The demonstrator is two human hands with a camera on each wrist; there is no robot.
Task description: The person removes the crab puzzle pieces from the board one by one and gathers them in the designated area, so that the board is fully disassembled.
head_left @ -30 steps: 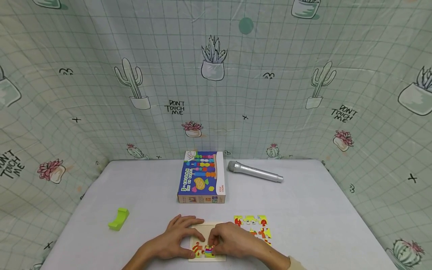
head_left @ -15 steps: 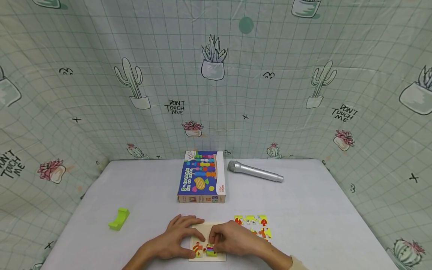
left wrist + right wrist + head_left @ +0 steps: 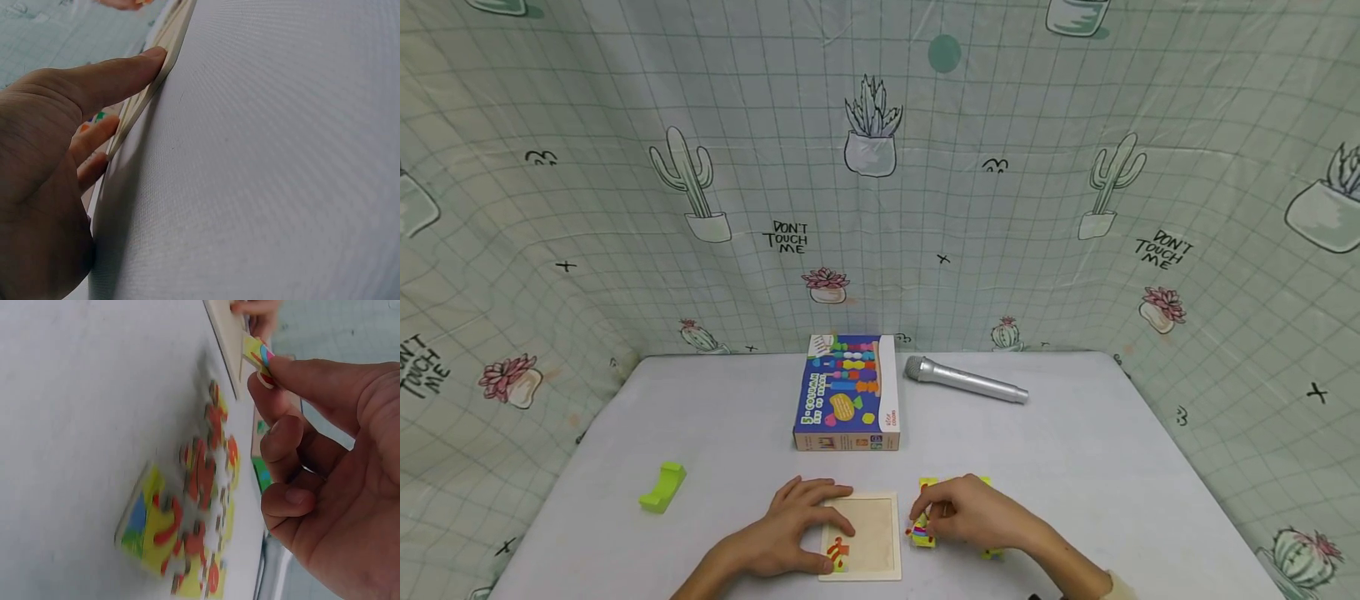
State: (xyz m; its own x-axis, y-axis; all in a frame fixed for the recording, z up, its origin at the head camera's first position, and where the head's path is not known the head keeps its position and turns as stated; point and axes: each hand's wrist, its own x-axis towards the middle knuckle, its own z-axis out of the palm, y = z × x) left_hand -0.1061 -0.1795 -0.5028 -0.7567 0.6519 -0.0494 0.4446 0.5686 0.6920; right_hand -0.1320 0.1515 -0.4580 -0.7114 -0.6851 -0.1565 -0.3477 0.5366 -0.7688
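Observation:
My left hand (image 3: 805,529) lies spread over the left side of a pale wooden puzzle board (image 3: 876,533). In the left wrist view its thumb (image 3: 134,72) presses the board's edge. One yellow-and-red puzzle piece (image 3: 837,554) sits in the board's near left corner, partly covered by the hand. To the right of the board, my right hand (image 3: 973,512) pinches another puzzle piece (image 3: 257,353), yellow with pink and blue, between thumb and forefinger. It is raised above the table in the right wrist view. Below lie several loose red-and-yellow puzzle pieces (image 3: 200,472), largely hidden by the hand in the head view.
A blue toy box (image 3: 846,392) stands behind the board, with a silver microphone (image 3: 966,380) to its right. At the left of the white table (image 3: 730,433) lies a green curved block (image 3: 663,487). A patterned curtain (image 3: 880,217) surrounds the table.
My right hand has lifted the colourful piece off the board and carried it right, over to the loose pieces. My left hand has stayed on the board.

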